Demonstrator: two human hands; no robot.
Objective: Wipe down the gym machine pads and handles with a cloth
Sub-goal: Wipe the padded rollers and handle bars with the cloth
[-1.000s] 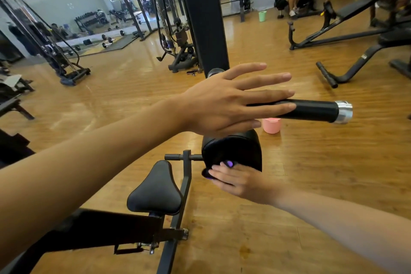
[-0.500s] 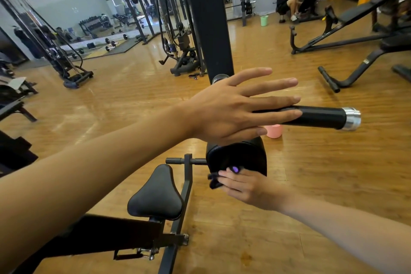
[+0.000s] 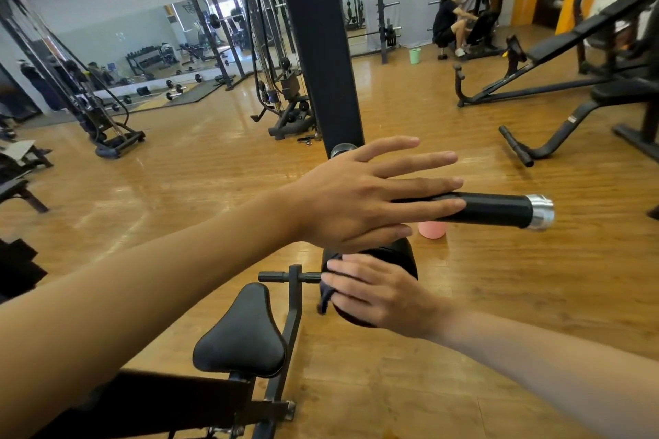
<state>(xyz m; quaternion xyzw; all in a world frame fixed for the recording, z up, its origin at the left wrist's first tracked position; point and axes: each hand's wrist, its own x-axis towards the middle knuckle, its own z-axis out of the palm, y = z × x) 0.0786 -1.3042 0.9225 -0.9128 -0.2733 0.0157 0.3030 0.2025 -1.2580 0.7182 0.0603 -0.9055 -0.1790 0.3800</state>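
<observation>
My left hand [image 3: 356, 196] lies flat with straight, spread fingers on the inner end of a black handle [image 3: 499, 210] that has a silver end cap. Below it sits a round black roller pad [image 3: 399, 257]. My right hand [image 3: 378, 296] presses a dark cloth [image 3: 324, 298] against the pad's near face with fairly straight fingers. A fold of the cloth hangs out past my fingertips at the pad's left edge. The rest of the cloth is hidden under my palm.
A black seat [image 3: 242, 331] on its post stands below left of the pad. The machine's black upright [image 3: 321, 46] rises behind my left hand. A pink cup [image 3: 431, 229] stands on the wooden floor. Benches [image 3: 570, 46] fill the right, and a seated person [image 3: 453, 25] is far back.
My right hand has slid left and up from the pad's lower edge across its face with the cloth. My left hand has stayed on the handle.
</observation>
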